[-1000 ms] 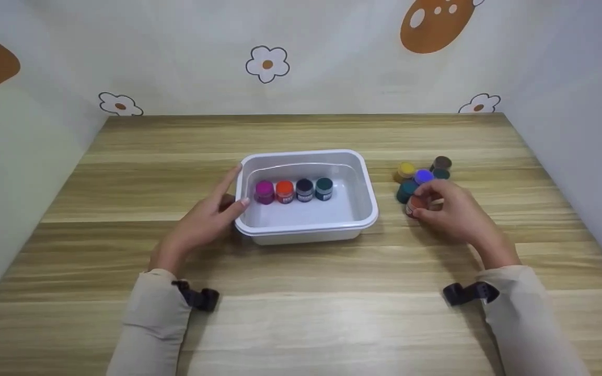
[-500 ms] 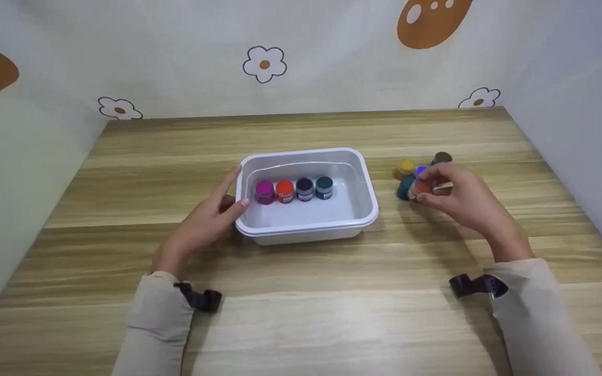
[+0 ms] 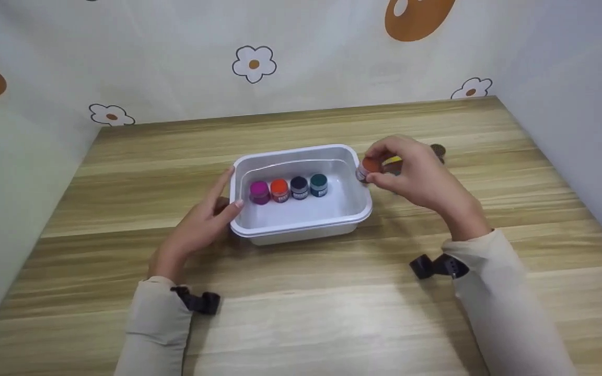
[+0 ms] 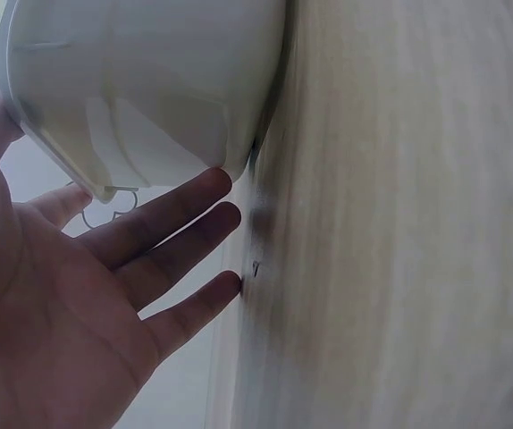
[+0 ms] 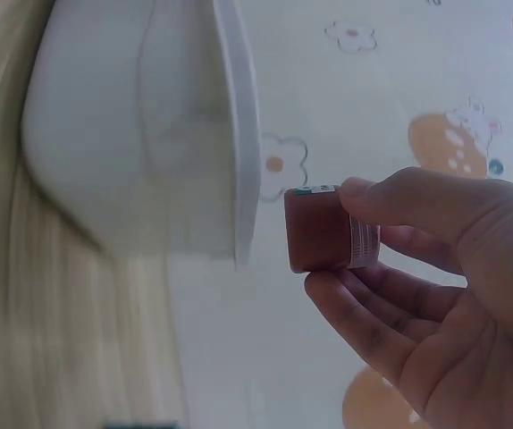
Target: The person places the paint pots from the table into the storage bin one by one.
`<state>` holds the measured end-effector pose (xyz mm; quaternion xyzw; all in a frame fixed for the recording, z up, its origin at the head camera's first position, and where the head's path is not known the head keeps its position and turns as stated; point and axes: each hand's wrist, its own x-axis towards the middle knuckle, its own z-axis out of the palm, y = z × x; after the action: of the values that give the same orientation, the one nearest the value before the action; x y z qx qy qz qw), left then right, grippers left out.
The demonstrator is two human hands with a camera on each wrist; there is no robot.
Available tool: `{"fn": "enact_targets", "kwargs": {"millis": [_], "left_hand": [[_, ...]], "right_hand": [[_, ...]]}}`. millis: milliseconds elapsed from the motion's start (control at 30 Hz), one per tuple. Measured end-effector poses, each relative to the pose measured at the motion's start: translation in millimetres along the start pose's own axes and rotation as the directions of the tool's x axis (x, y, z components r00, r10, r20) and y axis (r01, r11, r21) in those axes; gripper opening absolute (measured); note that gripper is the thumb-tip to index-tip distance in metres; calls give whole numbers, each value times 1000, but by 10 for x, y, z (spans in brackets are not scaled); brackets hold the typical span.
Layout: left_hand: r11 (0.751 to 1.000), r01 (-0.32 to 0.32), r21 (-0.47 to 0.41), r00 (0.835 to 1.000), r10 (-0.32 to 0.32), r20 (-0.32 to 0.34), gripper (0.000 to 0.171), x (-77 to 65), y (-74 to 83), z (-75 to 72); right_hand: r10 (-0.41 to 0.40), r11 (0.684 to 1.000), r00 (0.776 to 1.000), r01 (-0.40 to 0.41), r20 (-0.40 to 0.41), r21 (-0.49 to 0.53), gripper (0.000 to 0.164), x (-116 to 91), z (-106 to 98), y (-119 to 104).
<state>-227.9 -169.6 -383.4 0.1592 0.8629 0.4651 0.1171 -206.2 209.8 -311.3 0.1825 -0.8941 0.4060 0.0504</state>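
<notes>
Orange jar (image 3: pixel 368 168), pinched by the right hand (image 3: pixel 420 171), points lid-up, its lid-to-base long axis roughly vertical.

1. A magenta jar (image 3: pixel 259 192), an orange-red jar (image 3: pixel 279 190), a near-black jar (image 3: pixel 299 188) and a dark green jar (image 3: pixel 319 185), left to right, brighten a white tray (image 3: pixel 301 226).
2. At right, a rust-red jar (image 3: pixel 370 167).
3. Tan and brown grain streaks the table (image 3: pixel 306 303).
4. The far white wall (image 3: pixel 175 57) bears black-outlined flowers (image 3: pixel 254 64) with orange-brown centres.
5. Sleeves (image 3: pixel 154 326) are beige, the wrist mounts (image 3: pixel 209 303) black.
</notes>
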Motion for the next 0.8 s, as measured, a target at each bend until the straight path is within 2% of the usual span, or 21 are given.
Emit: {"fn": "enact_targets", "kwargs": {"millis": [133, 267, 400, 633, 800], "left_hand": [[1000, 5, -6, 1000, -5, 5, 71, -12, 12, 0], [1000, 16, -9, 1000, -16, 5, 71, -11, 20, -1], [1000, 19, -17, 1000, -19, 0, 70, -14, 5, 14], [999, -14, -47, 1000, 14, -11, 70, -27, -18, 15], [999, -12, -38, 1000, 12, 3, 70, 3, -5, 1]], "right_hand": [[-17, 999, 998, 15, 54, 32, 27, 163, 197, -174], [-26, 1000, 989, 25, 148, 5, 27, 340, 416, -323], [-55, 998, 971, 63, 234, -28, 26, 507, 675, -432], [-143, 986, 930, 164, 338, -34, 21, 748, 1099, -547], [-100, 988, 910, 140, 403, -70, 21, 836, 1275, -588]]}}
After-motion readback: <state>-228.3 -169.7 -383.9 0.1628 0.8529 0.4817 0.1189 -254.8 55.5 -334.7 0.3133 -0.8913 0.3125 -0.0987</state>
